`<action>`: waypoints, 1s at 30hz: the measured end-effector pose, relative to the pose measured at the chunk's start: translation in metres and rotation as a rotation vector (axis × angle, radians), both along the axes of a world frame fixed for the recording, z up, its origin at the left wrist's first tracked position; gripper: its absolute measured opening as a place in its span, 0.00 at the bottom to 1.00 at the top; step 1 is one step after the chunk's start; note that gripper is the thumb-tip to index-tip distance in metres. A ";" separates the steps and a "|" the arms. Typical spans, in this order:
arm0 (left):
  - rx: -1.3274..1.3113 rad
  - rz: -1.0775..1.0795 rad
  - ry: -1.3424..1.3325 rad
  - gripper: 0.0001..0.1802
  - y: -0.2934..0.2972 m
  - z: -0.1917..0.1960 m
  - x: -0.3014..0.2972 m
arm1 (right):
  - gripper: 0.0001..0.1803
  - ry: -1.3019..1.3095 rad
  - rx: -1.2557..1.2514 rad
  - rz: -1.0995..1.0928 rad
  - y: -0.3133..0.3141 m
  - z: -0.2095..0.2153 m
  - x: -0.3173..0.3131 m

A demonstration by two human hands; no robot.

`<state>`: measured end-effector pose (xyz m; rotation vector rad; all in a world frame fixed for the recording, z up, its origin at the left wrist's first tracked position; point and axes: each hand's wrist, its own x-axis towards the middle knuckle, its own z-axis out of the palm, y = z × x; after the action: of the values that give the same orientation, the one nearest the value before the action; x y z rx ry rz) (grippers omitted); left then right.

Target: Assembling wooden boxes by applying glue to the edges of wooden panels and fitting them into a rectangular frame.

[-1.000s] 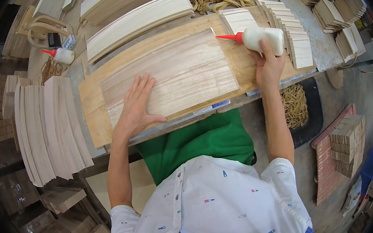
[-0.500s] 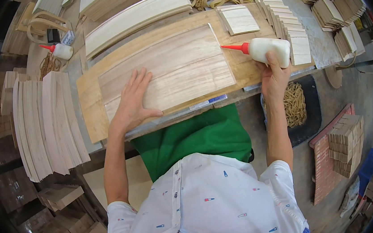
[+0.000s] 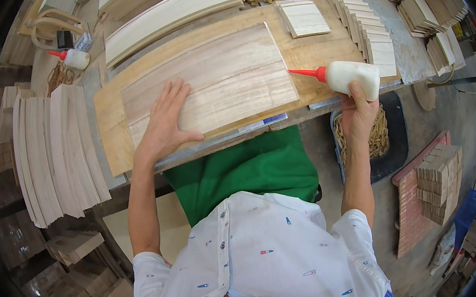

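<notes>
From my end of the feed it's a busy workshop: a grey bench (image 3: 414, 58), a smooth honey-coloured board (image 3: 109, 122) across it, and on that a flat, rectangular wooden panel (image 3: 222, 72), pale with brownish streaks. Thin slats (image 3: 363, 27) overlap like shingles at the far right. Here's the left hand (image 3: 163, 121), palm down on the panel's near-left part, fingers nearly together, thumb stuck out wide. Over to the right hand (image 3: 360, 117): it grips a cloudy white plastic bottle (image 3: 345, 78), thumb across its side, the other fingers mostly hidden. The red cone nozzle (image 3: 311, 72) points left, away from those fingers, tip at the panel's right edge; touching or not, I can't tell.
</notes>
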<state>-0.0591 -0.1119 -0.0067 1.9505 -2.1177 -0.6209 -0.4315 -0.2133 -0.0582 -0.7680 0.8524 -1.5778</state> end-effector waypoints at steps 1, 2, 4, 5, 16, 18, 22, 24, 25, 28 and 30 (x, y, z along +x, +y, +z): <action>-0.005 -0.003 0.005 0.61 0.000 -0.001 0.001 | 0.24 0.002 0.003 -0.001 0.003 0.000 -0.002; -0.011 -0.005 0.008 0.61 0.000 -0.003 0.002 | 0.24 0.004 0.005 -0.003 0.006 -0.001 -0.005; -0.022 -0.007 0.016 0.61 0.001 -0.005 0.004 | 0.24 0.011 0.010 -0.005 0.013 0.001 -0.008; -0.023 -0.007 0.015 0.61 0.001 -0.005 0.004 | 0.24 0.014 0.006 0.000 0.015 0.002 -0.010; -0.026 -0.010 0.006 0.61 -0.001 -0.004 0.002 | 0.24 0.038 0.033 0.004 0.041 0.007 -0.029; -0.028 -0.012 0.008 0.62 -0.001 -0.006 0.002 | 0.25 0.096 0.023 0.003 0.044 0.002 -0.035; -0.049 -0.023 0.015 0.59 0.002 -0.008 0.005 | 0.26 0.059 0.049 0.037 0.044 0.000 -0.044; -0.055 -0.062 -0.034 0.58 0.003 -0.014 0.008 | 0.26 -0.065 0.030 0.041 0.041 0.007 -0.040; -0.062 -0.055 -0.072 0.58 0.005 -0.014 0.015 | 0.26 -0.138 0.018 0.070 0.033 0.012 -0.030; -0.166 -0.118 -0.045 0.56 0.006 -0.028 0.022 | 0.28 -0.185 0.032 0.144 0.021 0.023 -0.015; -0.237 -0.112 -0.040 0.56 0.008 -0.036 0.022 | 0.30 -0.169 -0.016 0.251 0.007 0.033 0.011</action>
<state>-0.0371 -0.1035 -0.0422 1.7423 -2.2215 -0.3330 -0.4201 -0.2067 -0.0254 -0.7120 0.5971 -1.4047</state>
